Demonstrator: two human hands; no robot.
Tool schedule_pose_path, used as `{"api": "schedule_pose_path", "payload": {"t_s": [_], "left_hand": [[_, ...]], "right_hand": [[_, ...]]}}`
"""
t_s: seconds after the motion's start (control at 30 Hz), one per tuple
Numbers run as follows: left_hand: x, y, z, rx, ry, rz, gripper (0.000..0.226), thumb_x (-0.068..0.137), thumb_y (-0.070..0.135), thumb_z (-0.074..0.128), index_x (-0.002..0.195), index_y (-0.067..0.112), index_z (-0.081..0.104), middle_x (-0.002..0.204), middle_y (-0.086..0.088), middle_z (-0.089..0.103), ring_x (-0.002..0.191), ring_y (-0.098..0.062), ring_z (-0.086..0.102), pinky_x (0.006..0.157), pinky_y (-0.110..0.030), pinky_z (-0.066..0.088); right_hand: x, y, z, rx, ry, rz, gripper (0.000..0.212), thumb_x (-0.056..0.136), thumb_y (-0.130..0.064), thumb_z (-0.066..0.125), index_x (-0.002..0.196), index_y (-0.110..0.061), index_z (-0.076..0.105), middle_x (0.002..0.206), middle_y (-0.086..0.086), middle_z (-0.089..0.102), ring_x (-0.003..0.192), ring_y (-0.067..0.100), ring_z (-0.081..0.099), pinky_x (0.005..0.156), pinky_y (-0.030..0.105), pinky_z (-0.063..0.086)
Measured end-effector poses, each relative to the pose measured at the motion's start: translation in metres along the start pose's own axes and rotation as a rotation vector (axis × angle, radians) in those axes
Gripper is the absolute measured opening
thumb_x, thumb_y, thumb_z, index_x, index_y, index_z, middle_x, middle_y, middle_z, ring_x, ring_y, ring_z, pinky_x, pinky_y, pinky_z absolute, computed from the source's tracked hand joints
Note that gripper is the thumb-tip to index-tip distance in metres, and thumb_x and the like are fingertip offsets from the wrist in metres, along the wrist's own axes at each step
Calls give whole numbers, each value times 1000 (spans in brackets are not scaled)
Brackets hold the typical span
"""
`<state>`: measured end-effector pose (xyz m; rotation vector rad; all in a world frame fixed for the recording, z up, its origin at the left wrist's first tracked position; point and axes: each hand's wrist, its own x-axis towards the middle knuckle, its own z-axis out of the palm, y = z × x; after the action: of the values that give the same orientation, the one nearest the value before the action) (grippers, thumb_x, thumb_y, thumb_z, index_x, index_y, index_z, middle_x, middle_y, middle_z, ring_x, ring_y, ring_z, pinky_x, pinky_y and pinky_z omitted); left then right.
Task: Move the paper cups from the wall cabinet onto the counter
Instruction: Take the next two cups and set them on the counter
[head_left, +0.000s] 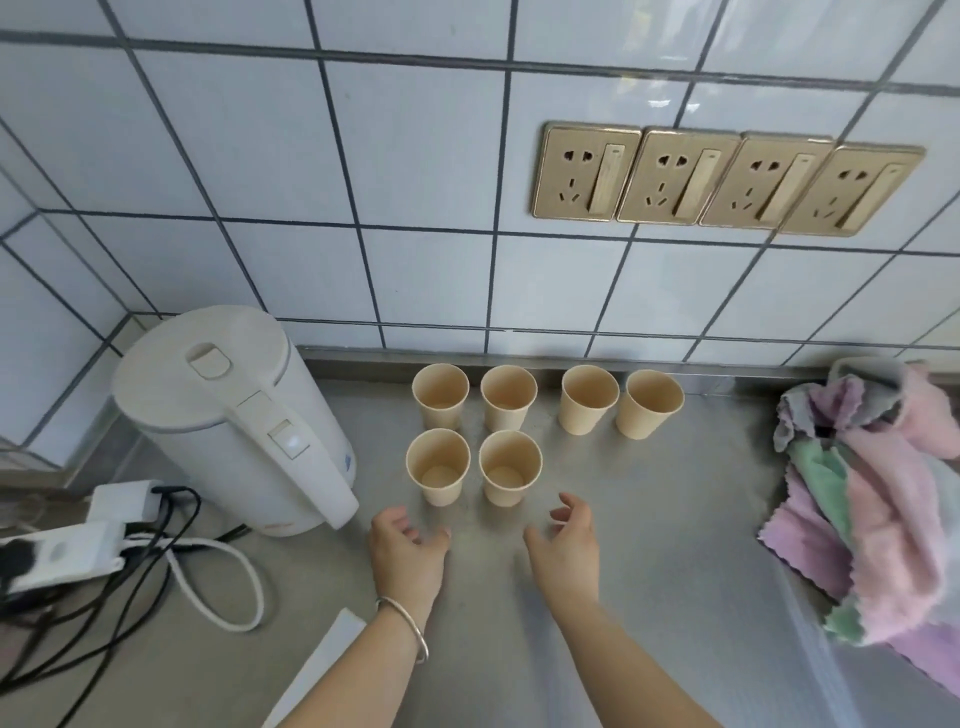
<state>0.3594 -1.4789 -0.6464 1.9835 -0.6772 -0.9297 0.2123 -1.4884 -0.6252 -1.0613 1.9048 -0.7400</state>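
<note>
Several beige paper cups stand upright and empty on the steel counter (649, 519). A back row runs along the wall, from its leftmost cup (440, 396) to its rightmost cup (649, 404). Two more stand in front: the front left cup (438, 466) and the front right cup (510, 467). My left hand (408, 551), with a bangle on the wrist, hovers just in front of the front left cup, fingers apart and holding nothing. My right hand (566, 545) hovers in front of the front right cup, also open and empty. The wall cabinet is out of view.
A white electric kettle (234, 415) stands left of the cups. Power strips and tangled cables (93, 551) lie at the far left. A pile of pink, green and grey cloths (878, 499) sits on the right. Four gold wall sockets (722, 179) are on the tiled wall.
</note>
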Motion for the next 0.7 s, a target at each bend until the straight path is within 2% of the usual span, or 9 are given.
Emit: {"api": "schedule_pose_path", "payload": {"t_s": [0.1, 0.2, 0.37, 0.53, 0.7], "left_hand": [[-22, 3, -6, 59, -87, 15, 41, 73, 5, 73, 110, 1, 54, 104, -12, 60, 83, -20, 54, 75, -24, 36], [-47, 4, -4, 140, -245, 88, 28, 75, 8, 69, 98, 15, 54, 93, -3, 61, 88, -23, 58, 76, -24, 38], [-108, 9, 13, 187, -523, 172, 26, 76, 7, 66, 95, 18, 54, 90, -2, 62, 87, -28, 62, 82, -39, 50], [-205, 12, 37, 241, -811, 291, 22, 78, 17, 71, 94, 17, 56, 86, 0, 60, 86, -22, 58, 72, -27, 45], [-334, -4, 42, 300, -1173, 433, 23, 77, 22, 72, 95, 17, 58, 90, 0, 65, 88, -20, 61, 85, -30, 44]], "right_hand": [[-22, 3, -11, 69, 67, 36, 54, 83, -15, 60, 133, -13, 40, 117, 4, 55, 108, 21, 55, 82, 26, 39], [-47, 11, -25, 122, 146, 75, 51, 84, -19, 60, 131, -14, 42, 110, 1, 54, 99, 19, 55, 80, 26, 40], [-106, 43, -65, 210, 301, 165, 46, 85, -20, 59, 128, -12, 45, 103, 0, 54, 88, 18, 55, 81, 32, 47], [-190, 94, -131, 308, 494, 286, 44, 88, -24, 56, 129, -16, 44, 107, 0, 55, 90, 17, 55, 79, 32, 48], [-302, 151, -207, 371, 774, 380, 41, 89, -28, 55, 127, -15, 45, 101, -2, 57, 83, 15, 52, 73, 27, 42]]}}
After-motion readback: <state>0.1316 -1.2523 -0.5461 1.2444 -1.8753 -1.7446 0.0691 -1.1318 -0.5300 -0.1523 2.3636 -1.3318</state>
